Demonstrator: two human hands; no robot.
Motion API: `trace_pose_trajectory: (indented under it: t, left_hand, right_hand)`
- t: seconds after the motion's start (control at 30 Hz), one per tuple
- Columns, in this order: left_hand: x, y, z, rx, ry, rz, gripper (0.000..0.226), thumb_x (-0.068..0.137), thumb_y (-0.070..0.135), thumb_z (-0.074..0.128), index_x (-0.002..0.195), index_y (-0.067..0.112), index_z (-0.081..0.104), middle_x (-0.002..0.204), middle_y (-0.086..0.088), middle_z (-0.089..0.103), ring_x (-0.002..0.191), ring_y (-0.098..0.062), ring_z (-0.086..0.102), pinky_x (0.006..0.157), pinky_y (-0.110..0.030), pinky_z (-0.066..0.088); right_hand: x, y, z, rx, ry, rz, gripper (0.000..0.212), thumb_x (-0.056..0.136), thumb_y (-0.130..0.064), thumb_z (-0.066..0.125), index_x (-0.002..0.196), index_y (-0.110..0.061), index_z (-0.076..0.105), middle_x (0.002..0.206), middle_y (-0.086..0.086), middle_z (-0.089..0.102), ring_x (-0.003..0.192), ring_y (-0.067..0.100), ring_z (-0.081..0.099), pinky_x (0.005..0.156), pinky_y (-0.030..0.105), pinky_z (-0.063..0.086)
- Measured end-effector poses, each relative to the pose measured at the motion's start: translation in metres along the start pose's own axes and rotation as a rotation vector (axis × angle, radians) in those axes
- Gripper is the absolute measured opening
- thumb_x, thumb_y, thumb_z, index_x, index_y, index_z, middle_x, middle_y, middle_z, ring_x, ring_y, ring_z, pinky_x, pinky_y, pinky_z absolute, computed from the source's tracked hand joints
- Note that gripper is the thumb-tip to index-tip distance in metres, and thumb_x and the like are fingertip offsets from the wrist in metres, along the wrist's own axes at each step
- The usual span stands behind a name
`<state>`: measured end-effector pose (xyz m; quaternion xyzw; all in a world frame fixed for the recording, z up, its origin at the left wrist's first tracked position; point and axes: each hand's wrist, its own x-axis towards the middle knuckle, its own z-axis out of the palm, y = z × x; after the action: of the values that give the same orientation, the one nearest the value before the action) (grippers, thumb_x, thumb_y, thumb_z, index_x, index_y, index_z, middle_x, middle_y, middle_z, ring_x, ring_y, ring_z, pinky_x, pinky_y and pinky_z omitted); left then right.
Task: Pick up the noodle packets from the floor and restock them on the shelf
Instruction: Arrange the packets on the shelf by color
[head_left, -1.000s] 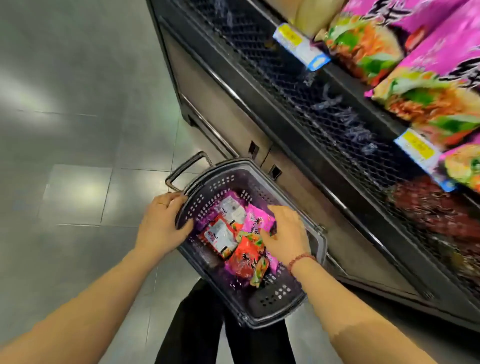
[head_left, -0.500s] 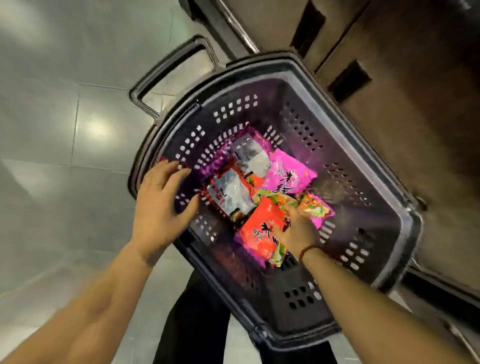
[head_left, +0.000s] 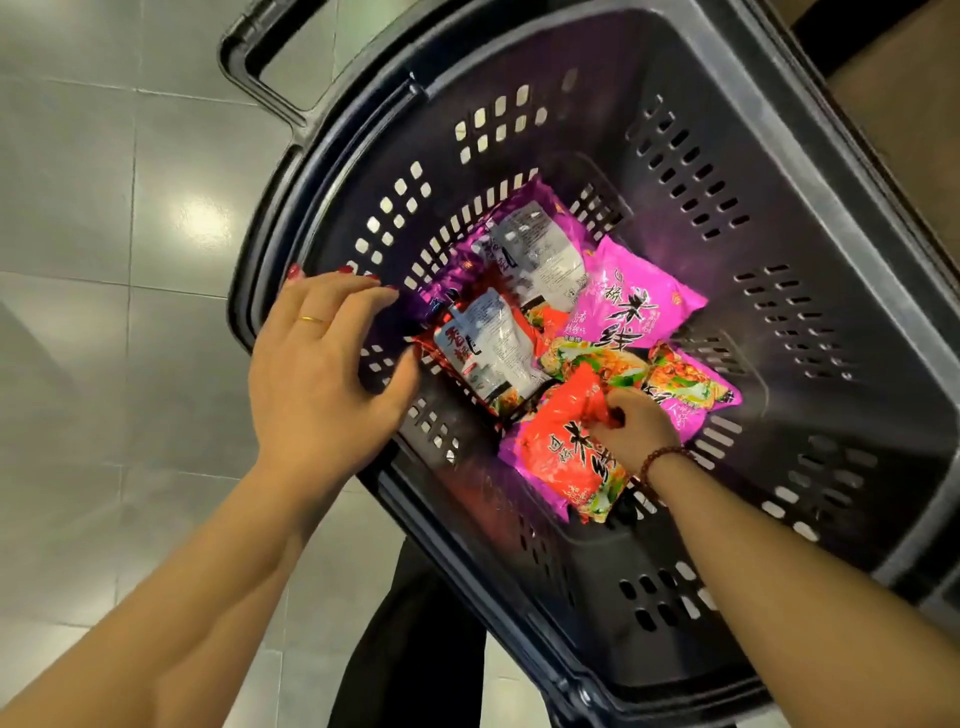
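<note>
Basket (head_left: 727, 130): noodle packets (head_left: 628, 306) heaped at centre. Right hand (head_left: 628, 428), 5 o'clock, pinches red packet (head_left: 556, 452), apparently to lift it. Left hand (head_left: 322, 364), 9 o'clock, fingers spread over the rim, likely steadying.

The basket (head_left: 623, 78) was dark grey-black, its walls patterned with rows of slots, and the floor (head_left: 93, 197) was pale grey tile. The magenta packet (head_left: 639, 301) and the red packet (head_left: 550, 447) both bore black characters above green-and-orange food pictures, while the silver-backed packet (head_left: 498, 353) showed dark print.
</note>
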<state>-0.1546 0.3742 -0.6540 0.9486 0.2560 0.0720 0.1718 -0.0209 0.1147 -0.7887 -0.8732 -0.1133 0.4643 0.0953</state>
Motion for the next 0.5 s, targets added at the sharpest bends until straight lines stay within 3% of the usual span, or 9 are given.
trace_pose_trajectory:
  t: [0.07,0.13,0.2,0.27,0.3,0.37,0.43,0.5]
  left_hand:
    - [0.0,0.0,0.0,-0.005,-0.003,-0.006,0.039,0.079,0.03,0.069,0.11,0.006,0.068,0.113,-0.009,0.066,0.109,-0.025,0.053,0.108,-0.042,0.037]
    - [0.001,0.0,-0.001,-0.016,-0.01,-0.009,0.038,0.079,0.029,0.069,0.108,0.006,0.068,0.111,-0.009,0.066,0.108,-0.026,0.055,0.105,-0.041,0.039]
    - [0.0,-0.001,-0.001,-0.026,-0.017,-0.008,0.036,0.08,0.03,0.068,0.107,0.005,0.069,0.109,-0.008,0.067,0.106,-0.029,0.059,0.105,-0.034,0.035]
    - [0.0,0.0,-0.003,-0.049,-0.029,-0.01,0.034,0.083,0.032,0.067,0.105,0.006,0.069,0.108,-0.008,0.068,0.105,-0.029,0.061,0.107,-0.029,0.032]
    - [0.0,0.001,-0.005,-0.065,-0.039,-0.004,0.035,0.085,0.034,0.066,0.105,0.006,0.07,0.109,-0.007,0.068,0.106,-0.028,0.061,0.107,-0.031,0.034]
    - [0.001,0.004,-0.01,-0.127,-0.071,0.002,0.04,0.087,0.041,0.063,0.108,0.009,0.07,0.113,-0.005,0.069,0.109,-0.024,0.061,0.106,-0.033,0.038]
    - [0.003,0.009,-0.018,-0.316,-0.103,-0.078,0.047,0.085,0.049,0.062,0.117,0.015,0.067,0.121,0.002,0.065,0.116,-0.016,0.058,0.107,-0.031,0.038]
    - [0.008,0.019,-0.035,-0.745,-0.159,-0.292,0.057,0.078,0.053,0.068,0.126,0.022,0.059,0.126,0.008,0.062,0.12,-0.011,0.056,0.104,-0.033,0.044]
  right_hand:
    - [-0.012,0.004,-0.006,0.108,-0.033,-0.018,0.003,0.091,-0.015,0.063,0.091,-0.015,0.06,0.091,0.003,0.063,0.089,0.026,0.062,0.08,0.04,0.053]
    - [-0.026,0.006,-0.012,0.175,-0.02,-0.043,0.011,0.093,-0.013,0.06,0.104,-0.014,0.06,0.092,0.005,0.067,0.087,0.026,0.063,0.082,0.045,0.055]
    - [-0.042,-0.004,-0.024,0.273,0.106,-0.08,0.006,0.092,-0.013,0.061,0.091,-0.018,0.058,0.08,0.004,0.064,0.075,0.019,0.063,0.072,0.043,0.057]
    - [-0.057,-0.028,-0.041,0.442,0.26,-0.13,0.019,0.092,-0.007,0.06,0.082,-0.021,0.054,0.072,-0.003,0.057,0.063,-0.001,0.056,0.059,0.022,0.051]
    - [-0.064,-0.044,-0.051,0.537,0.314,-0.141,0.021,0.092,-0.005,0.06,0.08,-0.022,0.053,0.071,-0.002,0.056,0.06,-0.003,0.053,0.057,0.02,0.048]
    - [-0.075,-0.078,-0.07,0.675,0.394,-0.22,0.015,0.092,-0.008,0.061,0.084,-0.02,0.055,0.076,0.007,0.06,0.067,0.006,0.054,0.062,0.033,0.049]
    - [-0.084,-0.113,-0.087,0.751,0.413,-0.312,0.015,0.091,-0.009,0.062,0.086,-0.021,0.056,0.079,0.004,0.063,0.07,0.008,0.056,0.066,0.029,0.05]
    - [-0.091,-0.148,-0.101,0.801,0.391,-0.395,0.015,0.09,-0.009,0.064,0.086,-0.022,0.057,0.081,-0.001,0.065,0.07,0.006,0.059,0.067,0.02,0.051]
